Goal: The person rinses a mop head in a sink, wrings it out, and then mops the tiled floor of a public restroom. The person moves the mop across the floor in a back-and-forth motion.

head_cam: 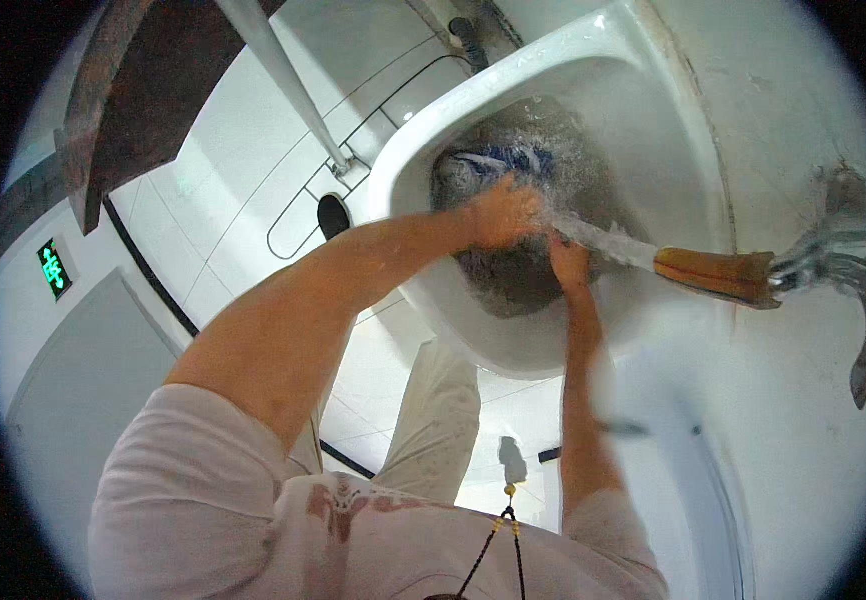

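Note:
A white ceramic sink basin (418,154) stands before me, with dark, murky water (519,289) in its bottom. Blue wet cloth (515,159) shows at the far side of that water, partly under splashes. My left hand (506,216) is low in the basin beside the cloth, its fingers blurred by spray. Closer to the tap is my right hand (571,261), fingers bent at the edge of the water stream (605,241). Spray and murk hide what either hand grips. The stream pours from an orange-brown sleeve (714,276) on the chrome tap (823,262).
The tap's lever handle (864,345) points toward my side. A metal pole (290,82) meets the tiled floor (238,180) left of the basin, near a black shoe-like object (333,216). A dark brown panel (155,90) stands at upper left. A pendant (512,459) hangs from my neck.

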